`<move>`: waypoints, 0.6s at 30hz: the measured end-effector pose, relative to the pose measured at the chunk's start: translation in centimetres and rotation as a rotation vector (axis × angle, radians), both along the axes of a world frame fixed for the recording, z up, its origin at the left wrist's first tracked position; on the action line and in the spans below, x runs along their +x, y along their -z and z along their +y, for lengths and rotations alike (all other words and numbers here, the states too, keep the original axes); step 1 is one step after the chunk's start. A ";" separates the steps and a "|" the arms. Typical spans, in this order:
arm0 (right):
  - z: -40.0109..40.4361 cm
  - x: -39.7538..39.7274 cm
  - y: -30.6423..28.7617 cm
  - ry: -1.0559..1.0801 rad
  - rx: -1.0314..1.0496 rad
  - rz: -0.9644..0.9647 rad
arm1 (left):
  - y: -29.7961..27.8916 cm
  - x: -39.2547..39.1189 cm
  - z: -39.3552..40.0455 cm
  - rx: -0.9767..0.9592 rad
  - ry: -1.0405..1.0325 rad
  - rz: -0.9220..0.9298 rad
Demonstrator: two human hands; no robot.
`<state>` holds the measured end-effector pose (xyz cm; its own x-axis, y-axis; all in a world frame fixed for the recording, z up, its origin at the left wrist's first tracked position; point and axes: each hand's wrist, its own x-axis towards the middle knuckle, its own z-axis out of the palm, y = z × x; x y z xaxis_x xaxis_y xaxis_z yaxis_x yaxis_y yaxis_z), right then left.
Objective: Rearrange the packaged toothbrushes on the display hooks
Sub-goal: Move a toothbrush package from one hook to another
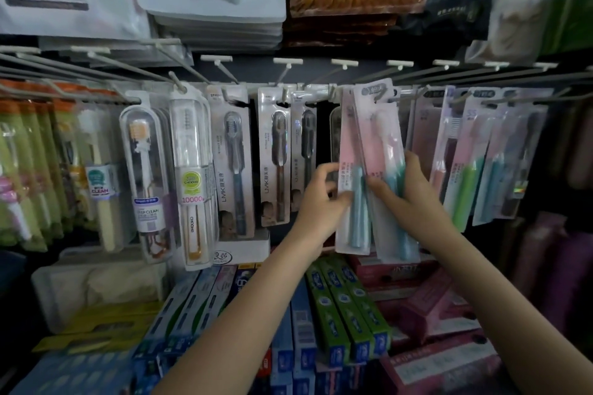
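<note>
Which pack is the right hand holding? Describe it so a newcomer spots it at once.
Find the row of display hooks under the stacked pouches. Near its centre both hands meet on two pink-backed packs. The right hand grips the tilted pack in front, holding teal-handled brushes, its top leaning left, unlike the packs hanging straight beside it.

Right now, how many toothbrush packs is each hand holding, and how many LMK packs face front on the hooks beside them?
Left hand: 1 pink pack
Right hand: 1 pink pack
LMK packs, front-facing: 2
Total: 4
</note>
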<state>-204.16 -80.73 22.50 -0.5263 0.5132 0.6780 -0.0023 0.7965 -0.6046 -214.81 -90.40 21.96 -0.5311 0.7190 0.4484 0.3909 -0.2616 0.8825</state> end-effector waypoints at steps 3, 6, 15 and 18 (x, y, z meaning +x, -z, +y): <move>-0.9 -0.6 0.3 -0.058 -0.138 -0.035 | 0.0 0.6 0.0 -0.049 0.035 0.032; -1.3 -1.4 0.6 -0.076 -0.164 0.008 | -0.3 0.4 -0.2 -0.097 0.060 -0.056; -3.3 -5.5 3.7 -0.361 -0.147 0.067 | -2.4 -2.7 -1.0 -0.224 -0.032 0.189; -3.4 -6.6 4.0 -0.415 -0.130 0.046 | -2.6 -3.5 -1.1 -0.223 -0.129 0.310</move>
